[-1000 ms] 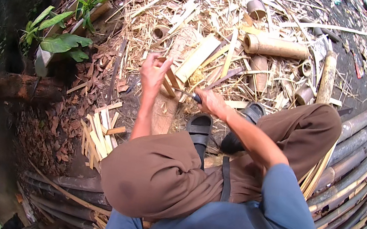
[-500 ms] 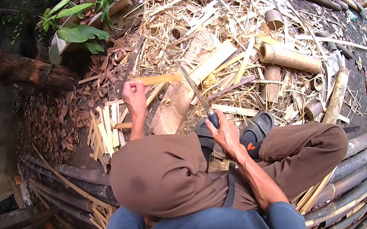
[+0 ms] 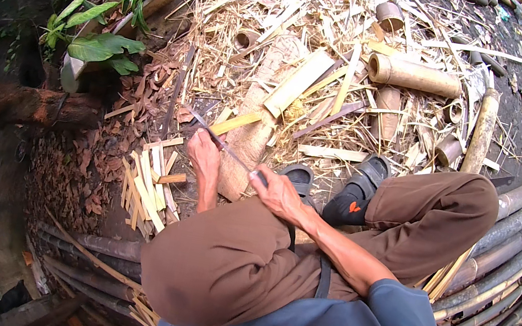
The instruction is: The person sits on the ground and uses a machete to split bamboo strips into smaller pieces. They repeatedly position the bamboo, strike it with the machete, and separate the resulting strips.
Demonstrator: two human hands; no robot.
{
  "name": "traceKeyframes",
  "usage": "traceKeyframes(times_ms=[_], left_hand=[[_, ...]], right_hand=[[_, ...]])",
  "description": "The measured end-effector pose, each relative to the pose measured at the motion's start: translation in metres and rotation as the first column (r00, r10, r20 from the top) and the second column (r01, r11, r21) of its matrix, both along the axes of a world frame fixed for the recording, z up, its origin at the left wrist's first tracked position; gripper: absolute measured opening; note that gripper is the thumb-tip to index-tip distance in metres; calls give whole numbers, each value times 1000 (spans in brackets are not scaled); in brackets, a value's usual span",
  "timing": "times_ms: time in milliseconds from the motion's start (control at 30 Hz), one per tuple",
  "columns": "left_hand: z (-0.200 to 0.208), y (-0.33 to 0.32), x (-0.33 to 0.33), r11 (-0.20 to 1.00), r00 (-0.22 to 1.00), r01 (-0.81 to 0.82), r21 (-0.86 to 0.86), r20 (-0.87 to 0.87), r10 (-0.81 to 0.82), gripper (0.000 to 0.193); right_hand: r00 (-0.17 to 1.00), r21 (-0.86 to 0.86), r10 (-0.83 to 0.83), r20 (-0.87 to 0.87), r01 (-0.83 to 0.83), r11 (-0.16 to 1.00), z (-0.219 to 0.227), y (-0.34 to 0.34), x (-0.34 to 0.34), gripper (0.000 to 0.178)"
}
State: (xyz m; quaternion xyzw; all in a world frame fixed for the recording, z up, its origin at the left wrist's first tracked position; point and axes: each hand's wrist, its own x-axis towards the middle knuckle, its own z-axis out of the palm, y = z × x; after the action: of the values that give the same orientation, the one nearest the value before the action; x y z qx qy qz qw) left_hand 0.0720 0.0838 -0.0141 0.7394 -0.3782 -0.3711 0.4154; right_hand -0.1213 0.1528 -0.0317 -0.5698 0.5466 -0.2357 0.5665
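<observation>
My left hand (image 3: 205, 155) is closed on the near end of a yellow bamboo strip (image 3: 237, 123), whose other end points up and to the right. In my right hand (image 3: 281, 197) is the dark handle of a long knife (image 3: 234, 155). The knife's blade runs up and left, crossing the strip right by my left fingers. Beneath the strip lies a worn wooden plank (image 3: 240, 171). A wider pale bamboo slat (image 3: 301, 83) rests on that plank's far part. Beside my left wrist, split bamboo pieces (image 3: 151, 184) are heaped on the ground.
Shavings (image 3: 218, 89) cover the ground ahead. A bamboo tube (image 3: 416, 76) and shorter cut sections lie among them. Long bamboo poles (image 3: 513, 235) are stacked at the right, more poles (image 3: 100, 245) at the lower left. A tree trunk (image 3: 32, 112) and plants (image 3: 103, 50) stand at the left.
The knife has swung left, its blade now across the bamboo strip near my left hand. My right hand moved left and slightly down; my left hand shifted a little right and down.
</observation>
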Motion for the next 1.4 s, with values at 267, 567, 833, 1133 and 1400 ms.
traceKeyframes(times_ms=[267,567,833,1133,1400], left_hand=[[-18,-4,4,988,986,-125,-91,-118,114,41],[-9,-23,-21,995,999,-28,-100,-50,23,35],[-12,-27,-15,995,998,-17,-98,-67,10,38],[-14,-31,-13,991,995,-6,-136,96,19,31],[-118,-56,-37,914,991,-56,-401,-137,1,26]], right_hand=[[987,7,128,-93,-128,992,-13,-11,-5,51],[967,-27,-200,-160,199,980,-86,-17,-32,44],[946,-48,-309,-96,305,951,-116,-13,-35,39],[987,79,-150,-66,155,985,-88,-15,-58,52],[986,170,-134,-99,149,974,-87,-11,-35,60]])
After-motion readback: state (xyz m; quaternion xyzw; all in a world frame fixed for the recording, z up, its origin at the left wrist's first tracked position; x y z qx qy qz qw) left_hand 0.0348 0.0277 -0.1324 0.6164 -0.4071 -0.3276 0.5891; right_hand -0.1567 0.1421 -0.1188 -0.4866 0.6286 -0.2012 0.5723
